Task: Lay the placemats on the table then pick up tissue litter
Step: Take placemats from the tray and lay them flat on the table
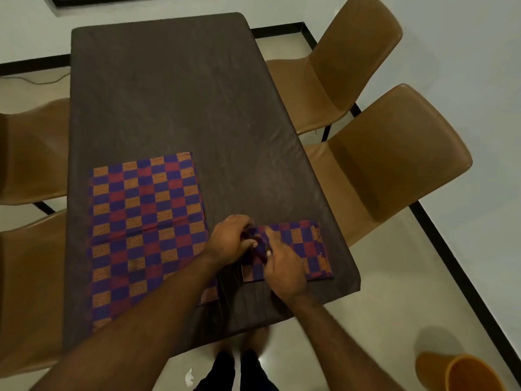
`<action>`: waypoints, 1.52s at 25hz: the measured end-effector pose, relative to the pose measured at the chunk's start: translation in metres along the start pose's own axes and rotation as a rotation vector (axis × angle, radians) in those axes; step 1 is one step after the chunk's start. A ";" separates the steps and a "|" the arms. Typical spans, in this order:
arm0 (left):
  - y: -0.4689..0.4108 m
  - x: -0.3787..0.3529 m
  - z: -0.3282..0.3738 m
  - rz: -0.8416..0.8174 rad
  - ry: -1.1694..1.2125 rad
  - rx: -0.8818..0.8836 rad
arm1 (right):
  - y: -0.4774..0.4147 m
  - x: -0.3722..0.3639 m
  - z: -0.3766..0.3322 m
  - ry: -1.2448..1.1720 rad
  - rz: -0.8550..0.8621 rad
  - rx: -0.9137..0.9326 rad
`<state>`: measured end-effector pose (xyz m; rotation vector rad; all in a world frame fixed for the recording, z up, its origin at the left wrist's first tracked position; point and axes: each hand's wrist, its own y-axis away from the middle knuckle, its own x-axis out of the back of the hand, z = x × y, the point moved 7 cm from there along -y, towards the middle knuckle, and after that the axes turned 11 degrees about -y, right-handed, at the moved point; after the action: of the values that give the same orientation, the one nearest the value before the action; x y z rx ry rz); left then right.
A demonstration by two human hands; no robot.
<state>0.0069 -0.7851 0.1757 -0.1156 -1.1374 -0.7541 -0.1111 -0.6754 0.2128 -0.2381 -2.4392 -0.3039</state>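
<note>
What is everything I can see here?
table: one, dark brown, centre.
unfolded placemat: one, purple-red-orange checks, flat on the table's near left.
folded placemat: one, same checks, table's near right.
chairs: four, tan, two each side of the table.
tissue: one, white, floor by the feet.
bin: one, orange, floor, lower right.
trouser legs: two, black, below the table edge.
left hand: one, bare, pinching the folded placemat's left end.
right hand: one, bare, pinching it too.

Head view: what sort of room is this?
Probably a dining area: a long dark table flanked by tan chairs, a checkered placemat spread on it, and an orange bin on the floor.
</note>
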 end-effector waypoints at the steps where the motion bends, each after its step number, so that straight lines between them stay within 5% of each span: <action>1: -0.002 -0.001 -0.003 -0.039 0.086 0.053 | -0.004 0.010 -0.002 0.006 0.004 0.036; 5: -0.010 -0.004 -0.005 -0.143 0.226 0.135 | -0.030 0.063 0.000 -0.224 0.065 0.005; 12: -0.025 0.044 -0.009 -0.049 0.519 0.286 | -0.059 0.137 -0.015 -0.445 0.240 -0.075; 24: -0.004 0.059 -0.027 -0.577 0.749 0.168 | -0.077 0.164 0.008 -0.581 -0.069 -0.347; 30: -0.007 0.027 -0.051 -0.190 0.504 0.402 | -0.089 0.125 0.065 -0.326 0.041 -0.373; 34: -0.010 0.017 -0.060 -0.080 0.414 0.426 | -0.082 0.114 0.092 -0.047 0.094 -0.304; 38: -0.002 0.025 -0.034 0.153 -0.222 0.191 | -0.049 0.086 0.061 0.089 -0.109 -0.005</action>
<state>0.0376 -0.8140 0.1808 -0.1268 -1.3891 -0.5020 -0.2256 -0.6972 0.2135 -0.0918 -2.3673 -0.3610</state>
